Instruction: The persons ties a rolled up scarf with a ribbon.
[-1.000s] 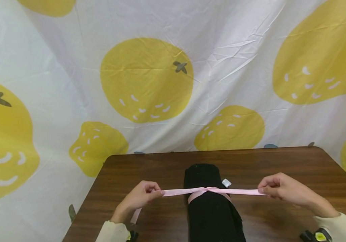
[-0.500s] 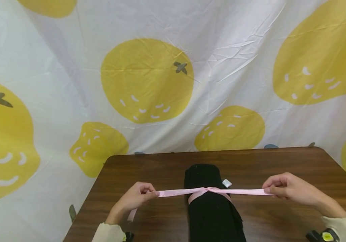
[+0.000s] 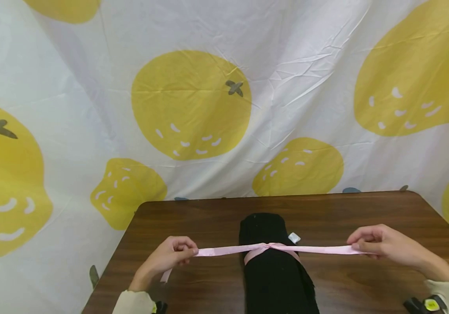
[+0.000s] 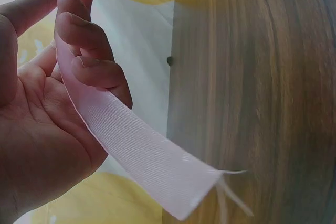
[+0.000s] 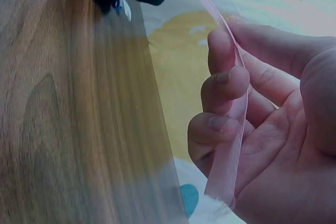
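Observation:
A rolled black cloth [image 3: 277,283] lies lengthwise on the table, with a pink ribbon [image 3: 228,250] around it, crossed on top. My left hand [image 3: 169,255] pinches one end of the ribbon between thumb and finger, left of the roll. In the left wrist view, the ribbon's frayed tail [image 4: 147,156] hangs past the curled fingers. Right of the roll, my right hand [image 3: 393,246] pinches the other end, whose short tail [image 5: 226,171] runs along the palm in the right wrist view. Both ribbon halves stretch nearly straight, above the tabletop. The roll's near end is cut off by the frame.
A brown wood-grain table [image 3: 200,218] bears the roll. A small white tag [image 3: 294,237] sticks out at the roll's right side. Behind the table hangs a white curtain [image 3: 90,109] printed with yellow fruit.
Both hands have moved outward, left and right, with the ribbon ends. The ribbon stretches of both sides have grown longer between hand and crossing. The roll has stayed in place.

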`<state>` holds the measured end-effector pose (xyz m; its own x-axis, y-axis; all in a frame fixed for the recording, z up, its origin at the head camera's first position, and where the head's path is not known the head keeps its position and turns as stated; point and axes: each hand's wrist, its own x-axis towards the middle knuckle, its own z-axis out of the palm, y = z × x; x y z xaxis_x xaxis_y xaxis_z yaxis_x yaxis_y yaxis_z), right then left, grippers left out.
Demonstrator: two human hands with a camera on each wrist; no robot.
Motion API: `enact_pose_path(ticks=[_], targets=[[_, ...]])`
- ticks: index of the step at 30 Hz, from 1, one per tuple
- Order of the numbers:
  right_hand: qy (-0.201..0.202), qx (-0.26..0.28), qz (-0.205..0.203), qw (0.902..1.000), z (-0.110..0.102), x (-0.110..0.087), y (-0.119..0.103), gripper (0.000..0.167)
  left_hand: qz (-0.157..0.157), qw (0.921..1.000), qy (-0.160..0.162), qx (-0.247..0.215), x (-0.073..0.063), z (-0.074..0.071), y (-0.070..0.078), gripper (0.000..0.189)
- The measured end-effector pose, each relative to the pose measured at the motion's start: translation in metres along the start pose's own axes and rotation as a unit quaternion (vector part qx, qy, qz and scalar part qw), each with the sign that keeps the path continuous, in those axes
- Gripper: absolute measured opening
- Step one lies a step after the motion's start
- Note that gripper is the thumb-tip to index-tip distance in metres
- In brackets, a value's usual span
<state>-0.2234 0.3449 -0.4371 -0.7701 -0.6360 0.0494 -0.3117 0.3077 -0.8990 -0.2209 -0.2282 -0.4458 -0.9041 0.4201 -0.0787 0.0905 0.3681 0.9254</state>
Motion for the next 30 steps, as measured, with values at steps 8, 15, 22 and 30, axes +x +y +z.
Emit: enact_pose_path(ticks=[8,15,22,30], targets=[[0.002,0.014,0.023,0.9996,-0.005,-0.006,0.010,0.016,-0.004,0.9999,0.016,0.003,-0.001,-0.006,-0.009,0.021],[-0.028,0.057,0.028,0.9976,-0.009,-0.011,0.020,0.018,-0.018,0.9995,0.025,-0.012,-0.003,-0.011,-0.022,0.024],[-0.032,0.067,0.037,0.9965,-0.011,-0.018,0.031,0.019,-0.035,0.9989,0.031,-0.004,-0.006,-0.015,-0.033,0.026],[-0.033,0.090,0.073,0.9927,-0.010,-0.019,0.044,0.021,-0.043,0.9983,0.039,0.007,-0.008,-0.020,-0.042,0.027]])
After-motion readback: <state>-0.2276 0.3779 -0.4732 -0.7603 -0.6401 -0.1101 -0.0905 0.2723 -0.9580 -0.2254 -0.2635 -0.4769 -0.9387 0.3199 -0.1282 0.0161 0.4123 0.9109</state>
